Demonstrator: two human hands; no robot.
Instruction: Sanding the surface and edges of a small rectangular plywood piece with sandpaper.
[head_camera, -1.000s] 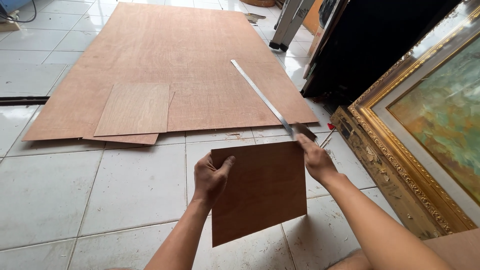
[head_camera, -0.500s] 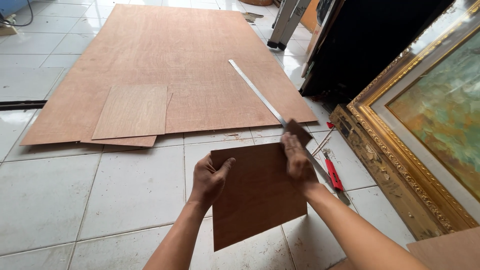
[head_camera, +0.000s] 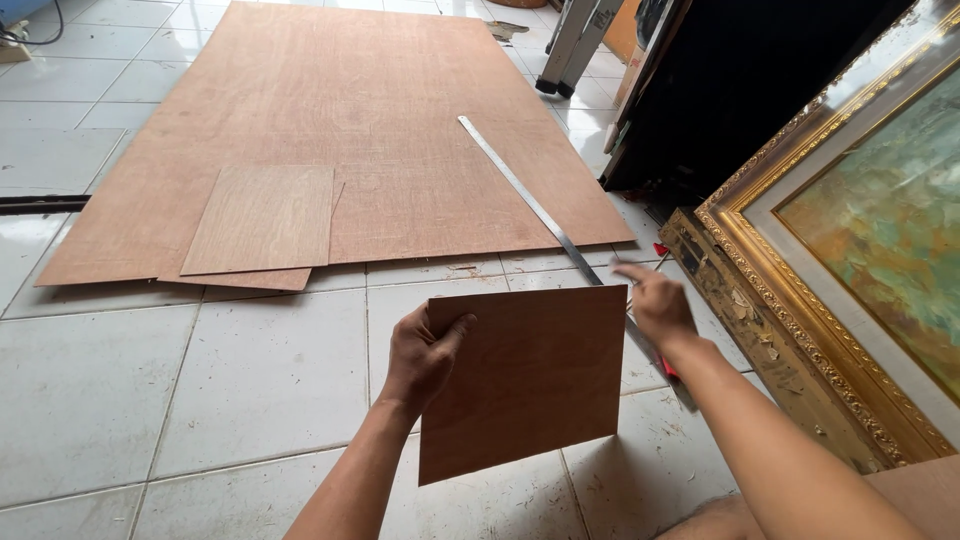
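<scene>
Shown were three plywood pieces: one large sheet (head_camera: 340, 110), one small panel (head_camera: 262, 218) lying on it, one held panel (head_camera: 530, 375). One steel ruler (head_camera: 520, 190). One gilt-framed painting (head_camera: 860, 230). Two hands: left (head_camera: 420, 355), right (head_camera: 655, 305).

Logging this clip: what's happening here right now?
A person crouched over a tiled floor holds a small plywood panel by its left edge in the left hand. The right hand is off the panel, open, reaching over a long metal ruler with a red-handled tool under it. A large plywood sheet lies ahead; a gilt-framed painting leans at right.
</scene>
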